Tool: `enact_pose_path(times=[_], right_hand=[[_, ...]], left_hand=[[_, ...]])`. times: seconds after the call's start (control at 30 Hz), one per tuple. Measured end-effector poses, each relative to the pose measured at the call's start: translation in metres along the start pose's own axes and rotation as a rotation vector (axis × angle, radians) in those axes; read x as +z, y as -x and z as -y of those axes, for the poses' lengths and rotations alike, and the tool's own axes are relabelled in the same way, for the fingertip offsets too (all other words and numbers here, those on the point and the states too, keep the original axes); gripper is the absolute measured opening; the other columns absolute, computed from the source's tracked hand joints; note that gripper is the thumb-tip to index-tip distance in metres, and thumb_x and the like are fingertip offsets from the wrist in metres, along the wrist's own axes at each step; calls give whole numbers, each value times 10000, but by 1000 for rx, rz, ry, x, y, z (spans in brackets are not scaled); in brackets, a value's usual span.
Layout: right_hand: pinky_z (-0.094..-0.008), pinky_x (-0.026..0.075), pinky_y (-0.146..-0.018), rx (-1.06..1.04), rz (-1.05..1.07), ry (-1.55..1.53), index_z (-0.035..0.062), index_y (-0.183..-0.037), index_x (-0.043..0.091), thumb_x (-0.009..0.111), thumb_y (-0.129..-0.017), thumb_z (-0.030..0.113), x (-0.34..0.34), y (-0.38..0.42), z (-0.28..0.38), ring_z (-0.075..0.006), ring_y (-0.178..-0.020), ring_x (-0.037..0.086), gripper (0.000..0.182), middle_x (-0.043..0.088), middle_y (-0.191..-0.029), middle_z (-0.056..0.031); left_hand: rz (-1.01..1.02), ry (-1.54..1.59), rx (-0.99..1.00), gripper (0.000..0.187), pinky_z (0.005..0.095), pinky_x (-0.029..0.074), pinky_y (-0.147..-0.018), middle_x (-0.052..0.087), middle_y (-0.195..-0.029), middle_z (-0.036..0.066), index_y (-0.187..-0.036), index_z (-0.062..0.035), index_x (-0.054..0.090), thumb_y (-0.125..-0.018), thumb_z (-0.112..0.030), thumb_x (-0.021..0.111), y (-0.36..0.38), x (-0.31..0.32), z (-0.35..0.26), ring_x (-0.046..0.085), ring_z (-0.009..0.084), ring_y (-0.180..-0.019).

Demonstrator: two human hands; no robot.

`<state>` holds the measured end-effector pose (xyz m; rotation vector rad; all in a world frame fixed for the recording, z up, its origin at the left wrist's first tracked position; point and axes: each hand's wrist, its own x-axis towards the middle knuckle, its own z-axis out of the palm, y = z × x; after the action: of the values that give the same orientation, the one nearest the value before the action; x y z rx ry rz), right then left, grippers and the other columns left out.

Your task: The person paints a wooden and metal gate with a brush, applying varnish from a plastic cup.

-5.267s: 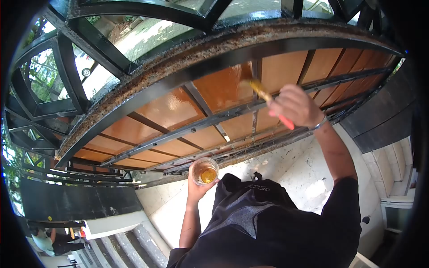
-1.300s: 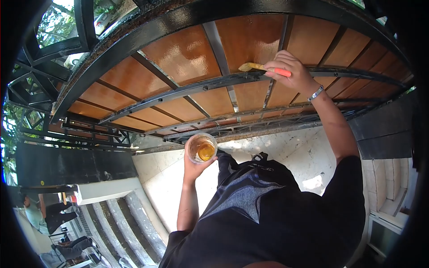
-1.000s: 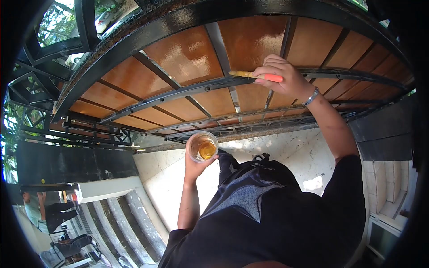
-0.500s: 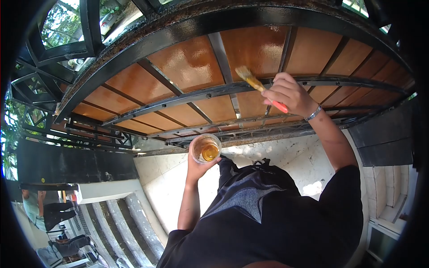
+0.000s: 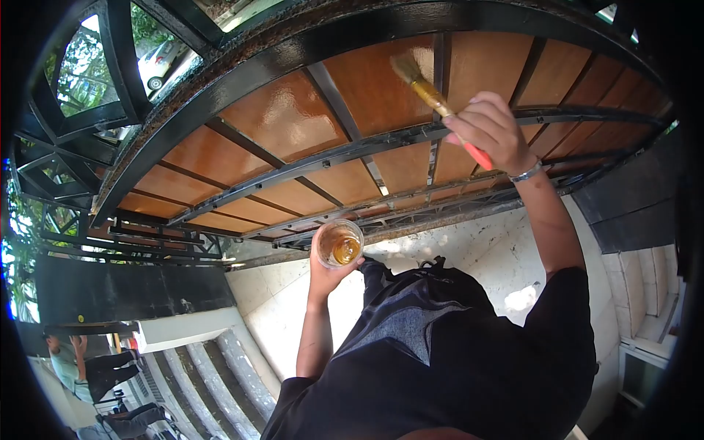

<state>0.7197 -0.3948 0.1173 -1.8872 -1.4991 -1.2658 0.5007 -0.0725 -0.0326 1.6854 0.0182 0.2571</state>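
My right hand (image 5: pixel 493 133) pinches the red-tipped yellow paintbrush (image 5: pixel 433 98) over the glossy brown panel (image 5: pixel 367 89); I'd stroke lightly, left hand (image 5: pixel 329 277) holding the clear plastic cup (image 5: pixel 327 238) level.

The gate (image 5: pixel 411 136) goes across the front, from left to right. Panels (image 5: pixel 367 88) sit side by side in it, with bars (image 5: pixel 335 103) between them. The brush (image 5: pixel 431 97) is in the right hand (image 5: pixel 493 132), its tip in front of a panel; I can't tell if they touch. The cup (image 5: pixel 327 234) is in the left hand (image 5: pixel 325 275), lower down and left of the brush. Liquid (image 5: pixel 346 249) is in the cup. The floor (image 5: pixel 484 271) is on this side of the gate. A car (image 5: pixel 155 67) is past the gate, on the left.
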Motion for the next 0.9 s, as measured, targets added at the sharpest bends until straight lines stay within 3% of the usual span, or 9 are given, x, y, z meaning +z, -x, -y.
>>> enact_pose_path(times=[0.13,0.23,0.27,0.37,0.53,0.63,0.7,0.77,0.9], right_hand=[[-345,487,-831,115,261,-244,76,-962,686,814,-761,207,26,32,11,-212,-766,592,272,654,-784,-19],[-362,489,-842,217,299,-353,83,-1014,675,806,-767,158,17,29,9,-247,-786,584,290,656,-843,-51],[-336,471,-830,227,256,-346,78,-931,678,795,-787,214,16,19,11,-214,-767,584,230,645,-770,-33],[-337,463,-819,270,306,-372,78,-940,679,780,-802,211,35,2,13,-234,-764,574,217,651,-784,-38],[-433,496,-823,128,47,-137,22,-1004,670,774,-799,93,28,-33,15,-309,-798,608,240,649,-833,-124],[-472,520,-801,-15,-88,-30,-30,-1010,665,692,-903,80,11,-30,13,-305,-786,632,156,675,-873,-133],[-461,515,-819,-128,-124,5,-26,-1045,657,685,-912,85,17,-23,9,-289,-799,633,175,677,-908,-129],[-459,500,-860,-86,73,60,-16,-1076,647,687,-911,97,27,-13,12,-287,-834,630,204,674,-949,-125],[-463,484,-894,-46,254,-74,-3,-1085,641,695,-897,76,45,25,29,-290,-863,620,211,668,-967,-125]], left_hand=[[30,17,13,895,380,464,-1031,571,-1283,119,-1386,-25,399,-647,-38,903,-2,2,-2,567,216,-1200],[59,17,1,896,377,462,-1033,570,-1285,117,-1391,-23,400,-651,-47,904,-2,4,-1,564,212,-1203],[70,13,-2,899,374,460,-1035,569,-1286,116,-1394,-23,399,-652,-59,907,-2,3,0,563,209,-1203],[87,-37,25,898,367,452,-1042,566,-1292,112,-1395,-23,404,-658,-92,912,-3,7,2,553,208,-1213],[115,-52,94,903,372,428,-1070,540,-1331,103,-1418,-39,402,-679,-156,908,-5,18,-15,535,213,-1242],[58,-3,133,914,373,420,-1072,550,-1317,108,-1421,-32,395,-680,-176,911,-1,24,-6,534,213,-1239],[43,-6,137,921,375,418,-1072,554,-1310,111,-1423,-27,390,-681,-188,912,5,29,-1,533,218,-1239],[96,56,150,928,373,419,-1067,561,-1299,117,-1427,-20,381,-689,-209,911,10,30,-1,541,224,-1228],[56,56,169,897,363,406,-1066,570,-1290,138,-1404,-10,403,-694,-236,903,21,28,0,541,230,-1230]])
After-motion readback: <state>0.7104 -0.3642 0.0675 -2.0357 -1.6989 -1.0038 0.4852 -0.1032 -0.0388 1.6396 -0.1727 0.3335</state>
